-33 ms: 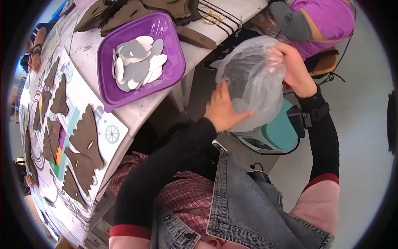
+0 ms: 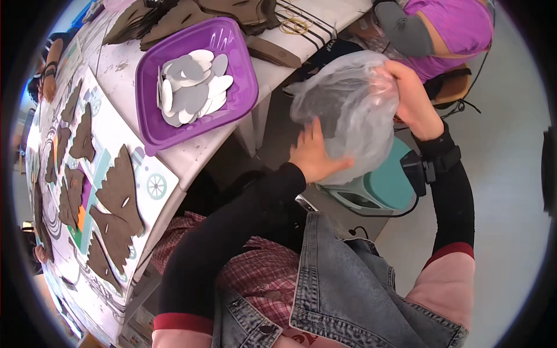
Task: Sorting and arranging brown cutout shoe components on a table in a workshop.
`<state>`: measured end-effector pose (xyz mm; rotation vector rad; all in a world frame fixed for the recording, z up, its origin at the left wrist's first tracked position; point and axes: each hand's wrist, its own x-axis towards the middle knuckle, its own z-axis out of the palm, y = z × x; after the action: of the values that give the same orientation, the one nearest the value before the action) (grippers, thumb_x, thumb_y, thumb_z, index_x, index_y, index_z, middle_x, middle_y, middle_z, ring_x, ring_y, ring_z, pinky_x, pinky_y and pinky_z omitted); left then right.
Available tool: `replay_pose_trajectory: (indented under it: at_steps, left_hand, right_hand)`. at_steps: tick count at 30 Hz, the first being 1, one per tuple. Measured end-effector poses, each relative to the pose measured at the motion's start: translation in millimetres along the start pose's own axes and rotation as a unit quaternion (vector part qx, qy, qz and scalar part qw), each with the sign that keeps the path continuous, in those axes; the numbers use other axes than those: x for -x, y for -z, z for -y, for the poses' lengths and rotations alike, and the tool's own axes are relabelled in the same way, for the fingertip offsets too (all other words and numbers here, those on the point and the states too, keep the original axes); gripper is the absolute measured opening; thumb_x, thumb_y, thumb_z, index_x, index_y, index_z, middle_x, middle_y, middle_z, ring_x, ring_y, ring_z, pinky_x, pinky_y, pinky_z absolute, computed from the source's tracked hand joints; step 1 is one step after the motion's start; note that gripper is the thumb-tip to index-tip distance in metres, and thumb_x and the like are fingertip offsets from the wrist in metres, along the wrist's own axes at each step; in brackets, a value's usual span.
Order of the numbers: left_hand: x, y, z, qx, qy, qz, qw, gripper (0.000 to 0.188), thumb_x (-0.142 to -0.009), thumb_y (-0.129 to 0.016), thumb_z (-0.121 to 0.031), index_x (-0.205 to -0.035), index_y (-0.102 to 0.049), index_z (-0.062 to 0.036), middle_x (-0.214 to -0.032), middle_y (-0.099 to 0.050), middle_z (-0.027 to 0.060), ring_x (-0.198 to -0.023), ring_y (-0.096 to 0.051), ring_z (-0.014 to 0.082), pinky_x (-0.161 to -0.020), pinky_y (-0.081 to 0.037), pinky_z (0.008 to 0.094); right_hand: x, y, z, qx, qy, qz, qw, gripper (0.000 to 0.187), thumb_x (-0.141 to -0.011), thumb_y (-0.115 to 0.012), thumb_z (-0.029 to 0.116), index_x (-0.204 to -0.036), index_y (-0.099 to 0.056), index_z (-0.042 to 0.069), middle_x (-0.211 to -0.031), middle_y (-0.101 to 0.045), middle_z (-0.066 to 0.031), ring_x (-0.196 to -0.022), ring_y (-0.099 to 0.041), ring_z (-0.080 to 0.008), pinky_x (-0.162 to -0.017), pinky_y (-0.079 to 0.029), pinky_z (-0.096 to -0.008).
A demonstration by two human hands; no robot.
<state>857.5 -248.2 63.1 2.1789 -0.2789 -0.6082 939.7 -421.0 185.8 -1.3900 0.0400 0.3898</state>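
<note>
A thin, see-through plastic bag (image 2: 362, 124) hangs puffed out in front of me, over a teal seat-like object (image 2: 391, 185). My right hand (image 2: 409, 98) grips the bag at its upper right. Those fingers show blurred through the film, and I cannot tell whether they are inside the bag or behind it. At the bag's lower left is my left hand (image 2: 316, 153), its fingers spread and its thumb stretched along the plastic. Left of both hands, a purple plastic basin (image 2: 246, 87) holds many white and grey oval pieces (image 2: 191, 93) on the table.
Brown jagged-edged flat pieces (image 2: 119, 185) lie on a printed sheet on the white table (image 2: 180, 168). More brown pieces (image 2: 238, 11) are stacked behind the basin, near yellow rubber bands (image 2: 295, 24). Another person in purple (image 2: 455, 29) sits at upper right; other people's hands show at far left.
The bag has billowed a little to the left, its crumpled edge reaching farther out. My left hand has shifted very slightly down. My right hand stays nearly in place.
</note>
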Motion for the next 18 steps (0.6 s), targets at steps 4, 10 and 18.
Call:
replay_pose_trajectory:
  at_steps: [4,10,18]
  left_hand:
    - [-23.9,-25.9,44.1,0.131,-0.059,0.194,0.971,0.062,-0.087,-0.057,-0.035,-0.134,-0.035,-0.0012,-0.126,-0.05,0.016,-0.111,-0.051,0.0275,-0.092,-0.041,0.0346]
    - [13.4,17.3,10.6,0.659,0.033,0.023,0.751,0.033,-0.097,-0.035,-0.022,-0.123,-0.045,-0.0035,-0.115,-0.056,0.0079,-0.105,-0.054,0.0183,-0.089,-0.043,0.0339]
    - [53.6,13.6,-22.7,0.561,-0.175,-0.079,0.806,0.026,-0.096,-0.036,-0.015,-0.114,-0.049,-0.0031,-0.098,-0.055,0.0045,-0.091,-0.051,0.01,-0.082,-0.042,0.026]
  right_hand:
    - [33.1,-12.2,0.0,0.026,0.006,0.07,0.997,0.018,-0.089,-0.045,0.014,-0.077,-0.055,0.005,-0.07,-0.048,0.0036,-0.062,-0.045,-0.0066,-0.056,-0.038,-0.0226]
    - [77.3,-3.7,9.1,0.591,0.366,-0.264,0.668,0.011,-0.081,-0.054,0.01,-0.087,-0.056,0.001,-0.092,-0.055,-0.0122,-0.084,-0.054,-0.024,-0.076,-0.042,-0.0304]
    - [60.6,8.5,-123.1,0.575,0.174,0.16,0.783,0.035,-0.088,-0.044,0.019,-0.12,-0.051,0.005,-0.119,-0.056,-0.0164,-0.106,-0.053,-0.0275,-0.096,-0.037,-0.0391]
